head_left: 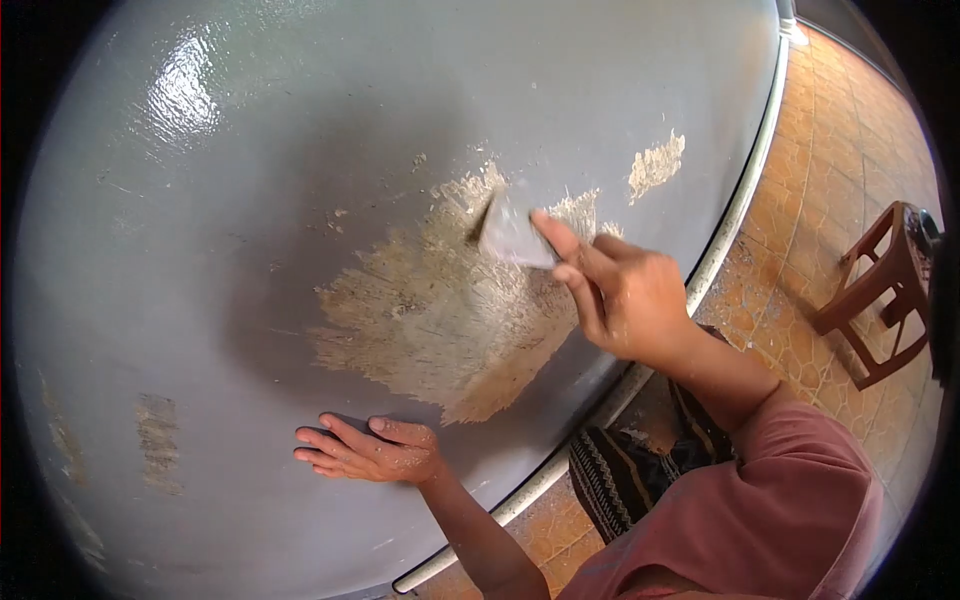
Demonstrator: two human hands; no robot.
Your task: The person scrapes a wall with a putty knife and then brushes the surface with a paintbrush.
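Observation:
A large grey painted surface [330, 130] fills most of the view, looking bowed in the wide lens. In its middle is a broad bare patch [400, 300] with ragged edges, brownish and pale. My right hand [625, 290] grips a scraper [515, 235] with a wide flat blade, a finger stretched along it. The blade lies against the upper part of the patch; its handle is hidden in my hand. Below the patch, my left hand [370, 450] rests flat on the grey paint, fingers spread, holding nothing. Pale specks cling to its skin near the thumb.
Smaller bare spots show at the upper right [657, 167] and lower left [158, 445]. A pale rounded edge strip [745, 200] borders the surface. Beyond it, a brown plastic stool [875, 290] stands on orange patterned floor tiles [815, 120], with pale debris scattered nearby.

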